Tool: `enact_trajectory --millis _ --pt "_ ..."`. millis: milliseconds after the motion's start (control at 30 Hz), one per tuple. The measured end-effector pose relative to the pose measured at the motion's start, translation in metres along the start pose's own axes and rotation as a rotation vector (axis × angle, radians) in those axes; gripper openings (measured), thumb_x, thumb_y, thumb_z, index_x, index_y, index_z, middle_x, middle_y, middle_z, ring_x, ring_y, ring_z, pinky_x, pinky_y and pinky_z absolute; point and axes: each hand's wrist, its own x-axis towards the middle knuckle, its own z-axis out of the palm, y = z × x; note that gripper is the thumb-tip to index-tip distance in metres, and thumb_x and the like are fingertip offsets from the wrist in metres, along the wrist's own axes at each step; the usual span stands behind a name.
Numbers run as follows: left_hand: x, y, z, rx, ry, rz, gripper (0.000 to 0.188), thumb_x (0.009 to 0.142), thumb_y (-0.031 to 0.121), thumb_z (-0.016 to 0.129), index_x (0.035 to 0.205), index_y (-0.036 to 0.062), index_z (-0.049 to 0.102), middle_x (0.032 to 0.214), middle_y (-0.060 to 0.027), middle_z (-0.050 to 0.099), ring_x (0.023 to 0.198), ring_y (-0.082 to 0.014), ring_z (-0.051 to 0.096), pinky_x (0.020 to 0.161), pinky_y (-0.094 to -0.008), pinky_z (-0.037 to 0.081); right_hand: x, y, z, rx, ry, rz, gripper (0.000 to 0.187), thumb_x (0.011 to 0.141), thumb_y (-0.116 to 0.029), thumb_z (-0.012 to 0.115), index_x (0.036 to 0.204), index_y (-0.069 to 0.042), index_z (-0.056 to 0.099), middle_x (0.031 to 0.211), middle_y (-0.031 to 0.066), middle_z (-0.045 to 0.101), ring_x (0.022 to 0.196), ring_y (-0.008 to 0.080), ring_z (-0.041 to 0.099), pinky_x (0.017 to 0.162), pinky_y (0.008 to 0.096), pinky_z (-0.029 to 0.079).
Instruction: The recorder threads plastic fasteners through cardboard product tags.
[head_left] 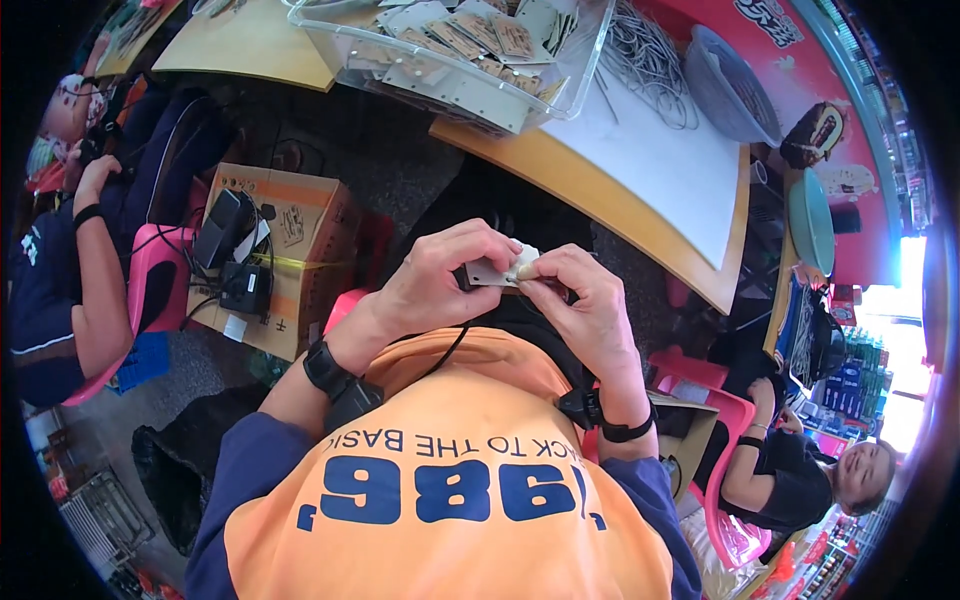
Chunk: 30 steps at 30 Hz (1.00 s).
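Observation:
Close in front of my body, my left hand (452,268) grips a small pale card (486,273) between thumb and fingers. A dark hole shows near one corner of the card. My right hand (578,290) pinches at the card's right edge, thumb and forefinger pressed together. Something small and dark lies by those fingertips, too small to name, and fingers hide part of the card. Beyond my hands, a clear plastic bin (455,107) on the table holds many similar cards (480,40), several with brown printed faces.
A wooden table (690,270) with a white sheet (660,180) carries a heap of grey cords (650,60) and a grey basin (735,85). A cardboard box (290,220) with black devices stands at left. Two people sit nearby, one at each side, on pink chairs (160,275).

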Motion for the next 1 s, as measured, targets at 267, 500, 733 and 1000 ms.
enact_trajectory --millis 267,500,733,1000 --pt "0.008 -0.004 0.019 -0.14 -0.039 0.005 0.022 0.068 -0.004 0.066 0.089 0.0018 0.065 0.096 -0.0114 0.066 0.089 -0.0225 0.064 0.074 -0.0294 0.051 -0.011 0.014 -0.017 -0.083 -0.014 -0.158 0.011 0.08 -0.007 0.068 0.091 -0.007 0.068 0.085 0.0084 0.062 0.079 0.0228 0.063 0.069 0.0313 0.051" --pt "-0.013 -0.012 0.013 -0.231 0.025 -0.27 0.014 0.074 -0.008 0.06 0.086 -0.0002 0.063 0.089 -0.006 0.062 0.08 -0.0099 0.054 0.07 -0.0209 0.041 -0.011 0.032 0.013 0.025 0.03 -0.251 0.01 0.079 -0.012 0.065 0.083 -0.004 0.063 0.081 0.0118 0.055 0.079 0.0296 0.058 0.07 0.0371 0.049" --pt "-0.008 -0.019 0.026 -0.356 0.047 -0.271 0.013 0.071 -0.009 0.06 0.08 0.0013 0.061 0.091 -0.0041 0.059 0.079 -0.0091 0.054 0.069 -0.0203 0.042 -0.016 0.031 0.01 -0.01 0.066 -0.214 0.01 0.077 -0.011 0.065 0.079 -0.002 0.06 0.082 0.0111 0.054 0.075 0.0291 0.058 0.064 0.0385 0.049" --pt "-0.009 -0.009 0.027 -0.644 -0.086 -0.577 0.012 0.069 -0.004 0.058 0.081 -0.0006 0.061 0.099 -0.0102 0.063 0.086 -0.0139 0.06 0.078 -0.0264 0.05 -0.018 0.041 0.006 -0.239 0.179 -0.435 0.009 0.074 -0.013 0.067 0.08 -0.009 0.062 0.076 0.0038 0.057 0.074 0.0231 0.057 0.065 0.0344 0.045"
